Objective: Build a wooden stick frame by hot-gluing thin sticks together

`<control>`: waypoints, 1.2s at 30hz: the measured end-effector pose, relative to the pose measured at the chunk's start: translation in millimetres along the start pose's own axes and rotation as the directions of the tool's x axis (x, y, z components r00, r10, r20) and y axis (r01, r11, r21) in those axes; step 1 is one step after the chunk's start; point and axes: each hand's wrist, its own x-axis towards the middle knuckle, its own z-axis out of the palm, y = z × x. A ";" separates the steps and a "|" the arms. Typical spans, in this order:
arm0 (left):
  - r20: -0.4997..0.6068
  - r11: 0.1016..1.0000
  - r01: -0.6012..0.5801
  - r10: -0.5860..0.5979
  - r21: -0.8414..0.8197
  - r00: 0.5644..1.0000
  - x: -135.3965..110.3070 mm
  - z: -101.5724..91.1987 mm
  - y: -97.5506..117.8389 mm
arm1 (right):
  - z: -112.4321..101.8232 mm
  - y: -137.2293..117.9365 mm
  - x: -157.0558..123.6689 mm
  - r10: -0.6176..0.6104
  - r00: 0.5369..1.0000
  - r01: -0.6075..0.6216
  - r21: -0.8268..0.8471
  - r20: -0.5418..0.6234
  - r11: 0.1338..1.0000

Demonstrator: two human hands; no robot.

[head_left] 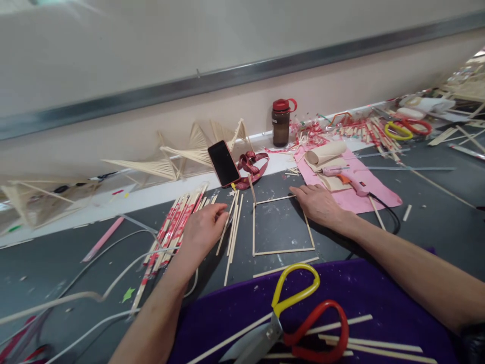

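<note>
Four thin wooden sticks form a square frame (282, 251) flat on the dark table, with another stick (251, 189) rising from its upper-left corner. My right hand (318, 205) is closed at the upper-right corner of the square, fingertips on it. To the left, my left hand (202, 227) has curled fingers beside several loose wooden sticks (234, 227); whether a stick is between its fingers is hidden. Under and beside that hand lie chopsticks in red and clear wrappers (166, 232). Scissors (278, 323) with yellow and red handles rest on purple cloth (227, 308) nearest me.
A pink glue gun (354, 182) lies on a pink sheet (382, 199) beside a cardboard roll (328, 151). A phone (224, 163) leans at the back near a bottle (281, 124). Stick structures (151, 164) line the wall. White cables (125, 263) cross the left side.
</note>
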 end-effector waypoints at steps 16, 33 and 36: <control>0.119 0.970 0.048 -0.079 0.239 0.990 -4.4 23.3 12.3 | 5.3 0.2 -1.3 -0.017 0.999 0.016 -0.023 -0.041 1.000; 0.119 0.981 0.118 -0.137 0.154 0.983 7.3 0.5 -11.6 | 8.9 2.6 -1.1 -0.034 0.998 0.032 -0.038 -0.053 0.999; 0.057 0.978 0.170 -0.178 0.119 0.982 8.2 -9.6 -12.9 | 10.3 2.9 -1.0 -0.035 0.998 0.032 -0.047 -0.051 0.998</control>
